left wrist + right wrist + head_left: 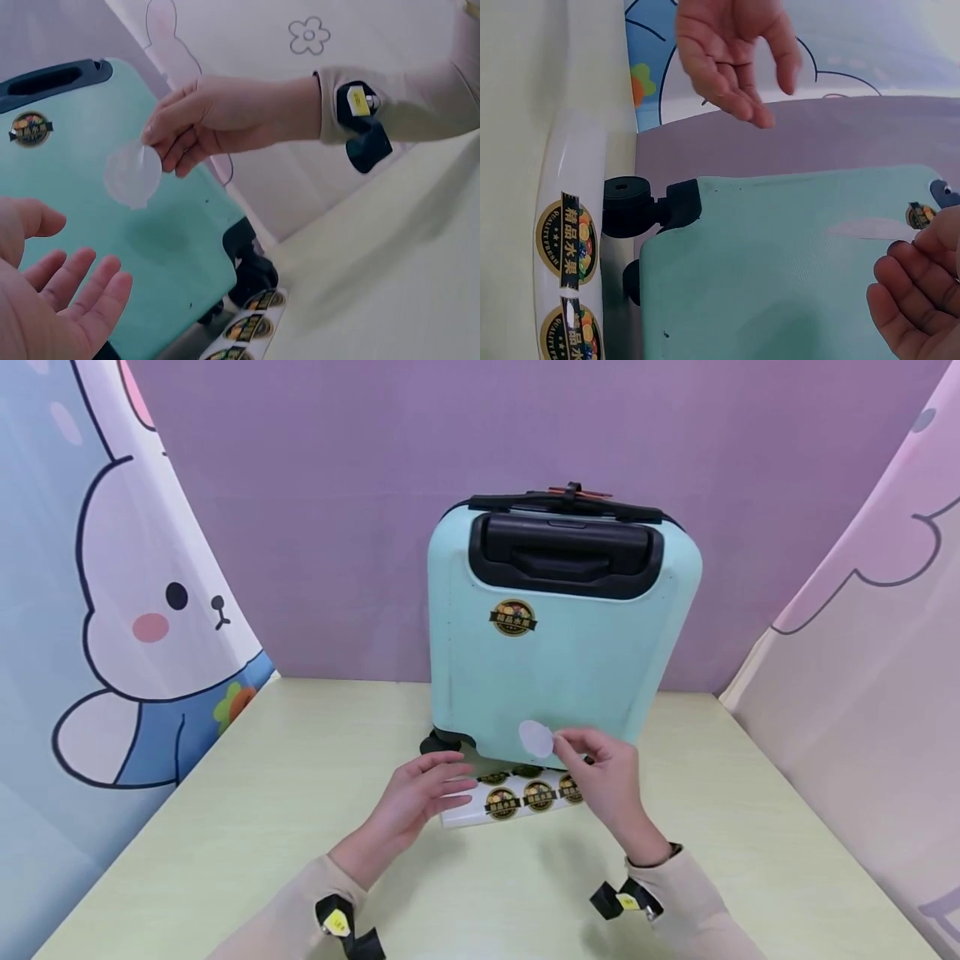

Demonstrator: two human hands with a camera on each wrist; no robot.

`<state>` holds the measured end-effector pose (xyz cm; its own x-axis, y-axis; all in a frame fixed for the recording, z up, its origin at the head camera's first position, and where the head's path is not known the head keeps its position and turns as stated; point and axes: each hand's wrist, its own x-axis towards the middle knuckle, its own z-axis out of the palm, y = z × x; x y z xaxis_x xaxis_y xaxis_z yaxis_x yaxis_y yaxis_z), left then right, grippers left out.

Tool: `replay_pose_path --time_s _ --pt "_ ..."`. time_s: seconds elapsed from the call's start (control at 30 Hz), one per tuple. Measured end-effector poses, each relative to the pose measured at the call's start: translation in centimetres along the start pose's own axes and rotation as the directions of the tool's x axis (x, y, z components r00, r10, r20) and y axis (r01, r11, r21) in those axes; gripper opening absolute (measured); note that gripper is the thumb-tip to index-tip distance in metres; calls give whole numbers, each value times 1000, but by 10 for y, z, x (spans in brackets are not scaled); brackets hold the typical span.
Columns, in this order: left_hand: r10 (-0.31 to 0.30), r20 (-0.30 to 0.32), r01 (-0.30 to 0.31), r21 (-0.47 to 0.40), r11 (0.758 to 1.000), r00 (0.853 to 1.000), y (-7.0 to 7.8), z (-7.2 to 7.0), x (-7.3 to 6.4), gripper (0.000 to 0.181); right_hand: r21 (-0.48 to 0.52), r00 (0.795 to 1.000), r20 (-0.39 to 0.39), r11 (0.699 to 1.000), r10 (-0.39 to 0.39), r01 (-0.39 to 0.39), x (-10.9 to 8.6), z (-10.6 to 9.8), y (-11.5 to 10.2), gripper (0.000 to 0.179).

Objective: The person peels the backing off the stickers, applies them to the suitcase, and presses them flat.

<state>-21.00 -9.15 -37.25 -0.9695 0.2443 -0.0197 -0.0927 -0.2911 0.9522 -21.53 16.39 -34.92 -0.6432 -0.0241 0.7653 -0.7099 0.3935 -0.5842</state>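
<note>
My right hand [606, 777] pinches a round sticker [536, 739] by its edge, its pale blank side towards me, in front of the lower part of a mint-green suitcase [555, 668]. In the left wrist view the sticker [133, 176] hangs from thumb and fingertips, apart from the case as far as I can tell. My left hand [416, 797] is held to the left with fingers loosely extended and nothing in it. A black and gold round sticker [513, 618] is stuck on the suitcase's upper left. Below lies a white sheet of similar stickers [517, 797], partly hidden by my right hand.
The suitcase stands upright on a pale table [360, 727], its black wheel [440, 742] showing at lower left and a black handle recess [566, 556] at the top. Behind hangs a purple backdrop [315, 527]. Printed curtains [120, 610] flank both sides.
</note>
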Motion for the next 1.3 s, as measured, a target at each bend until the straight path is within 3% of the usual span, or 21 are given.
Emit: replay_pose_path --time_s 0.1,0.2,0.23,0.3,0.43,0.47,0.57,0.8,1.13,1.3 --pt "3 25 -3 -13 1000 1000 3 7 -2 36 -53 988 -12 987 -155 154 0 2 -2 13" --pt "1 36 0 -31 1000 999 5 12 -2 38 -88 954 -23 951 -299 296 1 5 -3 17" --pt "-2 38 3 -37 999 999 5 14 -1 39 -93 944 -20 940 -331 327 1 6 -4 11" --pt "-9 38 11 -50 999 999 6 17 -1 40 -107 927 -15 922 -375 371 1 8 -5 4" --pt "-22 40 24 -68 997 999 8 23 -2 39 -143 906 12 896 -423 420 -2 14 -8 32" --pt "-23 44 26 -70 997 999 9 24 -2 38 -154 898 15 886 -441 438 -2 15 -8 31" --pt "-24 58 28 -73 997 998 10 28 -3 35 -203 857 26 836 -515 509 -4 19 -11 30" --pt "-4 74 11 -91 996 997 12 36 -4 22 -265 718 57 682 -694 681 -6 28 -16 25" --pt "3 79 5 -99 995 997 10 36 -2 9 -335 604 145 536 -784 775 -10 30 -17 21" --pt "-4 72 11 -92 996 997 10 35 -2 10 -353 559 165 481 -813 803 -10 32 -17 19"
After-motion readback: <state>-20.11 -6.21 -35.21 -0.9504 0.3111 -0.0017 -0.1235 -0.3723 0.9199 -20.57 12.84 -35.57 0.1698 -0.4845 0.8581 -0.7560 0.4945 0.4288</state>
